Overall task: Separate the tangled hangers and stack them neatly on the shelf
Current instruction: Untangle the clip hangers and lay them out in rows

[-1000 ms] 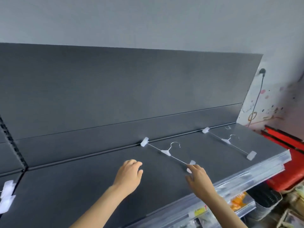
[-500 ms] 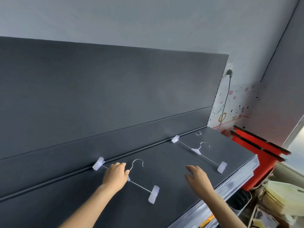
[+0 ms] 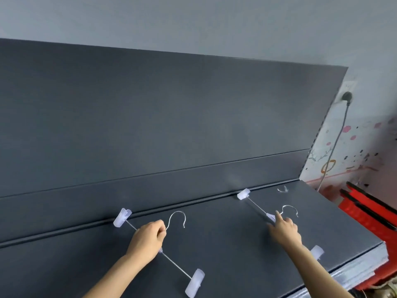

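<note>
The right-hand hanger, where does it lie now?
In the head view, the right-hand hanger lies on the dark shelf near its right end, under the right hand.

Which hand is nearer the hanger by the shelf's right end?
Right. The right hand touches the right hanger at its middle; the left hand grips the other hanger.

Open dark shelf between left hanger and right hanger; tall back panel blocking behind.
</note>
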The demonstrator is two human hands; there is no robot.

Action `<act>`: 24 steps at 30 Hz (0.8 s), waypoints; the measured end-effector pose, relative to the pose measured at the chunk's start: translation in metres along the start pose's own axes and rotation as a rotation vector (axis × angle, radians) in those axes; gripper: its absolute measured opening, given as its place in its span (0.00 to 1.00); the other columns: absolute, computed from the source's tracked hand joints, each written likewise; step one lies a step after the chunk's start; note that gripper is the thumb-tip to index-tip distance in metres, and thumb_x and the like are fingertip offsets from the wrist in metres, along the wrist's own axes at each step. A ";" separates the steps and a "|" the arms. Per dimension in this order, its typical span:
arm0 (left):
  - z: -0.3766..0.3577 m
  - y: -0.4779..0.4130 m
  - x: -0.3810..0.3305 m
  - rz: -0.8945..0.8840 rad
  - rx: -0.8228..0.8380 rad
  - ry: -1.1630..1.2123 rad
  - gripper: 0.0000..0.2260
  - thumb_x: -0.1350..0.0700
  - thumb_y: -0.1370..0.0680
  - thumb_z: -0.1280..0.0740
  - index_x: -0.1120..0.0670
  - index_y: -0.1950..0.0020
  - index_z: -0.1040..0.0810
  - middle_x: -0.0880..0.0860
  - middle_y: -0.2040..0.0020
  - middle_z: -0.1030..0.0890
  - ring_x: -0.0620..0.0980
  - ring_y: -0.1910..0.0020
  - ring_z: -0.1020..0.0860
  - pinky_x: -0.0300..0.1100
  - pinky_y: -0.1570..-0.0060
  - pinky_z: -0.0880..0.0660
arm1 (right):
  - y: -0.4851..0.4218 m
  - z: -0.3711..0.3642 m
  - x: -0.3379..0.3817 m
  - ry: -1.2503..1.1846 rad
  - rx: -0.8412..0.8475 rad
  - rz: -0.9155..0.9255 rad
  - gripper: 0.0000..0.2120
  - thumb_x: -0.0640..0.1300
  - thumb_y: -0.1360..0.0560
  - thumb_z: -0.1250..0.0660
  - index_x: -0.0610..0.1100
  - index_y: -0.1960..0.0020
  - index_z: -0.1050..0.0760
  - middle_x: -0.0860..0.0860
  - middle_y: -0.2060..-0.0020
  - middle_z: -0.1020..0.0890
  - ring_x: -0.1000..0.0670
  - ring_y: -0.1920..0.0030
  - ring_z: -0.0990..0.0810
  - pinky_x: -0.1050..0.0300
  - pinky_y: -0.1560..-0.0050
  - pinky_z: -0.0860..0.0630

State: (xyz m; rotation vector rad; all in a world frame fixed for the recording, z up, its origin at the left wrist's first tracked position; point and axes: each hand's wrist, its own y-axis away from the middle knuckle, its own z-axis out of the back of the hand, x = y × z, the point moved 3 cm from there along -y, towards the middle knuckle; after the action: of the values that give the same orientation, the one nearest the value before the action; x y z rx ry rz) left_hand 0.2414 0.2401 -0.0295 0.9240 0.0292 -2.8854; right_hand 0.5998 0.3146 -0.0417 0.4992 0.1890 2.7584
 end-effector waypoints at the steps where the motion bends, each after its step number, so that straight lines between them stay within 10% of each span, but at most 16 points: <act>1: 0.003 0.005 0.000 0.017 -0.010 0.013 0.11 0.61 0.24 0.43 0.52 0.66 0.34 0.52 0.72 0.24 0.43 0.75 0.23 0.43 0.63 0.27 | -0.007 -0.003 0.000 0.033 0.014 0.006 0.24 0.52 0.23 0.45 0.47 0.29 0.45 0.42 0.34 0.34 0.39 0.34 0.36 0.47 0.37 0.34; 12: 0.030 0.077 0.012 0.203 -0.164 0.034 0.12 0.61 0.24 0.44 0.51 0.67 0.35 0.52 0.71 0.21 0.41 0.74 0.25 0.39 0.67 0.32 | 0.026 -0.043 0.064 0.126 -0.106 0.530 0.09 0.47 0.23 0.41 0.46 0.46 0.26 0.46 0.49 0.23 0.43 0.45 0.27 0.53 0.52 0.32; 17: 0.061 0.115 0.030 0.264 -0.276 0.044 0.12 0.62 0.25 0.43 0.52 0.67 0.34 0.53 0.72 0.21 0.44 0.72 0.23 0.44 0.63 0.28 | 0.085 -0.054 0.114 0.055 -0.169 0.801 0.14 0.38 0.48 0.19 0.49 0.68 0.20 0.49 0.74 0.22 0.43 0.71 0.23 0.59 0.70 0.38; 24: 0.109 0.185 0.072 0.306 -0.420 0.052 0.11 0.62 0.24 0.41 0.54 0.67 0.33 0.47 0.76 0.24 0.41 0.71 0.28 0.36 0.69 0.35 | 0.169 -0.071 0.184 -0.180 -0.119 1.042 0.11 0.37 0.41 0.21 0.49 0.65 0.20 0.49 0.70 0.20 0.44 0.70 0.25 0.60 0.71 0.34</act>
State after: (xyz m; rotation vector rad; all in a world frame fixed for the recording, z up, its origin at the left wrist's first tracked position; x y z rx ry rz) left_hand 0.1407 0.0433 0.0199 0.8357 0.4388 -2.4375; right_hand 0.3618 0.2149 -0.0177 1.0351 -0.3971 3.6336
